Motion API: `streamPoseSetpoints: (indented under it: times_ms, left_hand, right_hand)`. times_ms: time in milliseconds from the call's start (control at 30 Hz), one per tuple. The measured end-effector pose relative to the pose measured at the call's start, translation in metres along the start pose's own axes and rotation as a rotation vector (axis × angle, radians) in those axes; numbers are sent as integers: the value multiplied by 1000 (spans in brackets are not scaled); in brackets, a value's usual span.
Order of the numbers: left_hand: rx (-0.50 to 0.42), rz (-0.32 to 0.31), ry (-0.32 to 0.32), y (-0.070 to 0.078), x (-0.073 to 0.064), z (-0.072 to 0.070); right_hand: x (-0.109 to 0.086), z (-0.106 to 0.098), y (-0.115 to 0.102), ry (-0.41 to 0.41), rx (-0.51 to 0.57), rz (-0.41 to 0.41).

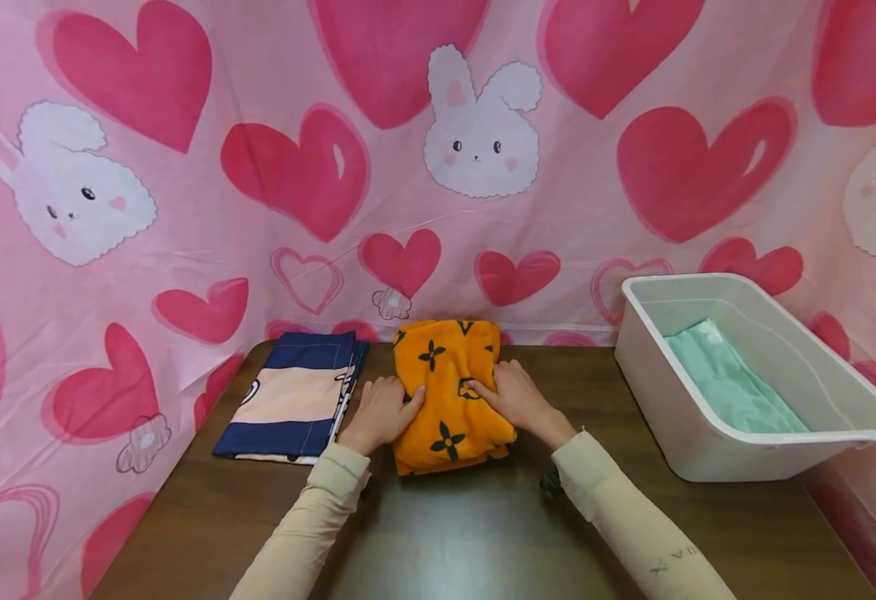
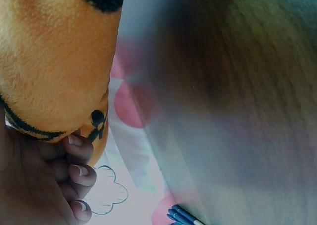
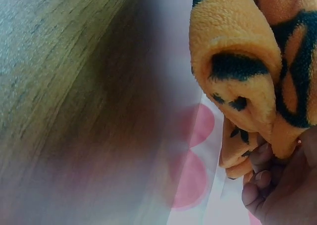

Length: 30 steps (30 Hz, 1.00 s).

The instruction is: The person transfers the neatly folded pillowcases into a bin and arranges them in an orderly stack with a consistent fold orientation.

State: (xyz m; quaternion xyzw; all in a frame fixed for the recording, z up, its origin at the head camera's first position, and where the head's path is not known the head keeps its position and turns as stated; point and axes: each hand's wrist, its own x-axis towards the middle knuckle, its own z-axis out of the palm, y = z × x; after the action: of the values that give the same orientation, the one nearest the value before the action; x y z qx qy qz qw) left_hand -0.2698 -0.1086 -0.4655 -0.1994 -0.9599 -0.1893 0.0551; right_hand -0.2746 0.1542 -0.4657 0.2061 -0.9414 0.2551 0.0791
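Note:
A folded orange fleece cloth (image 1: 445,417) with dark flower-like prints is between my two hands in the head view. My left hand (image 1: 383,410) grips its left side, thumb on top. In the left wrist view, curled fingers (image 2: 81,175) show under the cloth's edge. On the opposite side my right hand (image 1: 520,398) holds the cloth the same way, thumb over the top. The right wrist view shows a rolled, thick fold (image 3: 235,71) above that hand's bent fingers (image 3: 257,178). The cloth appears slightly raised off the table in both wrist views.
A folded navy and peach cloth (image 1: 295,392) lies on the brown table (image 1: 438,542) left of my left hand. At the right stands a light grey plastic bin (image 1: 678,400) with a mint green cloth (image 1: 733,383) inside. A pink heart-and-rabbit curtain (image 1: 407,200) hangs behind the table.

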Motion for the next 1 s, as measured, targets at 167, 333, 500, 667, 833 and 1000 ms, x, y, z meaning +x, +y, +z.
streamPoseSetpoints:
  times_ms: [167,333,500,667,833,1000]
  left_hand:
    - [-11,0,-1,2,0,2]
    - [-18,11,13,7,-1,1]
    - [-23,15,22,11,0,-1]
    - [-36,3,4,15,0,-3]
    - [-29,9,22,18,-1,-4]
    - [-17,14,50,23,-1,-5]
  right_hand:
    - [-3,-1,3,-17,15,27]
    - [-6,-3,5,-18,16,30]
    - [-8,-8,6,-14,34,24]
    - [-10,-12,7,-21,47,45]
    - [-13,-14,8,-27,69,39]
    - [-15,-16,11,-18,69,18]
